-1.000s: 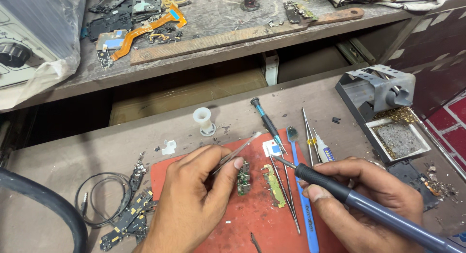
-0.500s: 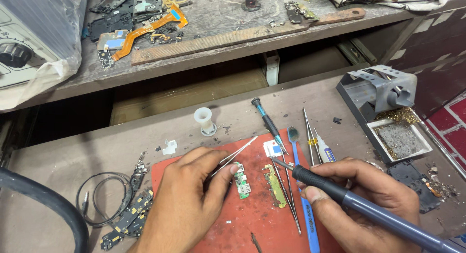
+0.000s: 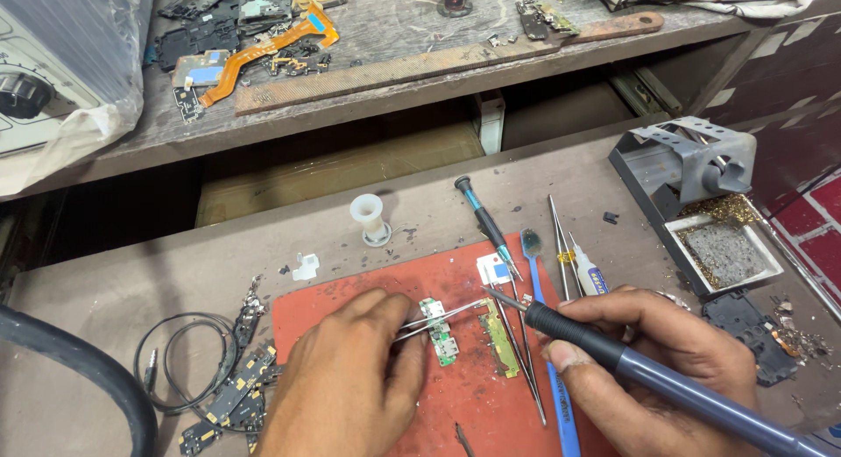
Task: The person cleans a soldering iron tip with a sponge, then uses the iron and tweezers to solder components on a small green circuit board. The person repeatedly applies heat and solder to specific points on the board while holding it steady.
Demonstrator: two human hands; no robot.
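Note:
My left hand (image 3: pixel 350 382) pinches metal tweezers (image 3: pixel 438 318) whose tips reach right across a small green circuit board (image 3: pixel 440 333) lying on a red work mat (image 3: pixel 350 286). My right hand (image 3: pixel 653 365) grips a dark soldering iron (image 3: pixel 613 356); its tip points left, close to the tweezer tips and just above a second, yellowish-green board strip (image 3: pixel 498 338). Both hands rest low on the mat, a few centimetres apart.
A small screwdriver (image 3: pixel 484 219), a blue tool (image 3: pixel 547 334), spare tweezers (image 3: pixel 558 242) and a small tube (image 3: pixel 589 273) lie on the mat's right side. A soldering stand with sponge tray (image 3: pixel 701 194) stands at right. A white spool (image 3: pixel 368 216), black cable (image 3: pixel 180 352) and loose board parts (image 3: pixel 232 391) lie at left.
My left hand has turned the tweezers from pointing up-right to lying nearly level across the green board. The soldering iron tip has moved slightly left, toward the tweezer tips.

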